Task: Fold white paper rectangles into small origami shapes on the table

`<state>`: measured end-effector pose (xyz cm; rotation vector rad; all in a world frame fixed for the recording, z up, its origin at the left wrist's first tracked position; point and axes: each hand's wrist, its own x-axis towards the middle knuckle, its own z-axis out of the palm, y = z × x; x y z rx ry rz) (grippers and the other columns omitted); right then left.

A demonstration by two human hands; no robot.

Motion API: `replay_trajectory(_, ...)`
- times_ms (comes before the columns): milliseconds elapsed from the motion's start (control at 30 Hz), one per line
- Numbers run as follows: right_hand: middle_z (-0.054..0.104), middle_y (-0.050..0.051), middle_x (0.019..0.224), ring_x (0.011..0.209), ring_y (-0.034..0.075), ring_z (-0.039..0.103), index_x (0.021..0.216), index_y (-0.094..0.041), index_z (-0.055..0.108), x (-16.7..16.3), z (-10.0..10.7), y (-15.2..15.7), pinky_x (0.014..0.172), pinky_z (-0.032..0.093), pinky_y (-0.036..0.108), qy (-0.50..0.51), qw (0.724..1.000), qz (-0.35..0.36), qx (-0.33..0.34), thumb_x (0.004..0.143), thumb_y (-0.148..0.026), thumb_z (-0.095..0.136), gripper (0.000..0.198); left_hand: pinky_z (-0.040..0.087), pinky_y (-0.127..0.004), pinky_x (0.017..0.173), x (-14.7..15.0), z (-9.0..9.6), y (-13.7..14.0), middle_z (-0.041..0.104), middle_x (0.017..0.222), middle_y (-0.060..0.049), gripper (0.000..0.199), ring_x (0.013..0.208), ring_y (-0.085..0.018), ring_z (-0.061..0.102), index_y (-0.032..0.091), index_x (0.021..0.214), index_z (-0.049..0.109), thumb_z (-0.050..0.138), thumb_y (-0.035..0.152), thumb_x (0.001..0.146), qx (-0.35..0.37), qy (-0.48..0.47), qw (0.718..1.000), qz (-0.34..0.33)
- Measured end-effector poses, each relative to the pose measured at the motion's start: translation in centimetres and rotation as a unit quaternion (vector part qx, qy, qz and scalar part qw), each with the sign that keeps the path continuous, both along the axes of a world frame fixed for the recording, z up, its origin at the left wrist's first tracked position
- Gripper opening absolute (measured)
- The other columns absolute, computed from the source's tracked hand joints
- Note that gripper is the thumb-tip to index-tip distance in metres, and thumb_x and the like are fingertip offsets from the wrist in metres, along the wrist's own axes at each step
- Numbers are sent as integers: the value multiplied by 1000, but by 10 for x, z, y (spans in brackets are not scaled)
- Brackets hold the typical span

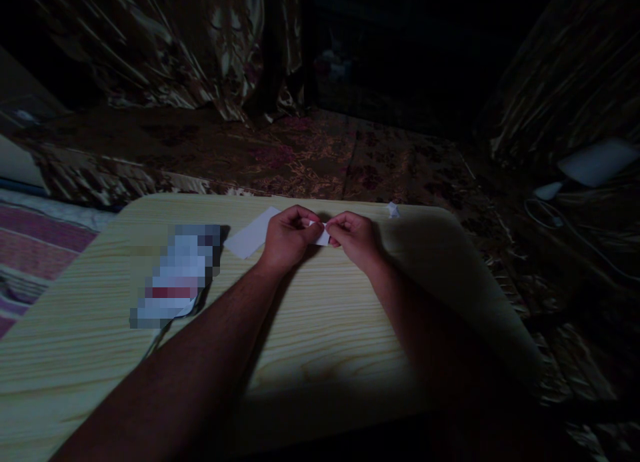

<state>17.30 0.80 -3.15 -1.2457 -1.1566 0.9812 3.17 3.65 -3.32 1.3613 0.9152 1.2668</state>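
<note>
Between my two hands is a small piece of white paper (320, 234), held just above the far half of the wooden table. My left hand (290, 235) pinches its left side between thumb and fingers. On the other side, my right hand (353, 235) grips the right edge with its fingertips. Whether the paper is folded is hard to make out in the dim light. A larger white sheet of paper (250, 235) lies flat on the table, partly behind my left hand. Beyond my right hand, near the far edge, sits a small crumpled or folded white paper piece (393, 211).
The light wooden table (320, 329) has rounded corners. A blurred-out phone-like object (180, 275) with a cable lies on its left part. Behind stands a couch or bench with patterned cloth (280, 149). A white device with a cord (597, 162) is at far right.
</note>
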Motion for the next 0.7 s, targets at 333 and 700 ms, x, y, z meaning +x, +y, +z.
replay_trajectory(333,54,-5,53,48,8,48,71,-17,60,2,-6,2,47,36,20,-24,998,-9,49,70,-26,62,10,41,-21,50,-1,1,0,64,67,-1,33,52,-10,54,15,90,65,77,29,63,-28,14,999,-38)
replay_trajectory(700,57,-4,60,55,9,52,72,-17,59,4,-6,1,54,40,22,-32,996,-2,88,73,-24,61,7,43,-24,57,-2,2,3,67,67,-3,20,57,-11,55,13,70,67,74,30,65,-47,5,998,-32)
